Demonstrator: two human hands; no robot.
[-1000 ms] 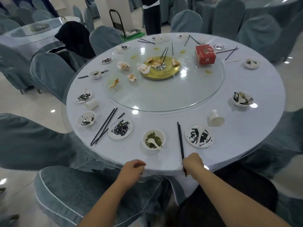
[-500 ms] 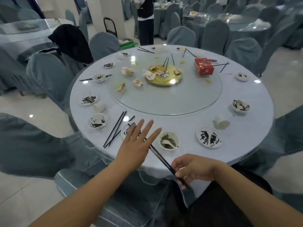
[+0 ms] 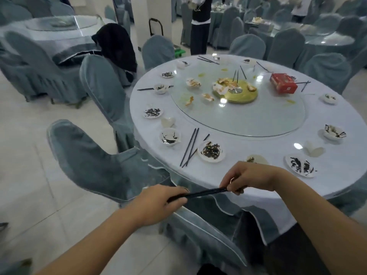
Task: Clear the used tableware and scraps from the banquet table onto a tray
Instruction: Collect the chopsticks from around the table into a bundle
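Left hand [image 3: 158, 203] and right hand [image 3: 252, 179] each grasp one end of the chopsticks [image 3: 204, 193], at the table's [image 3: 258, 147] 6 o'clock edge.

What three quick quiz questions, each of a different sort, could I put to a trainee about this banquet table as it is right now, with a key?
1. True or false: the red box stands on the glass turntable.
2. What do the left hand and the right hand hold between them? A) a spoon B) a pair of dark chopsticks C) a cup
3. Fill in: the round disc at the turntable's middle is ____ in colour.
Key: 1 true; 2 B; 3 gold.
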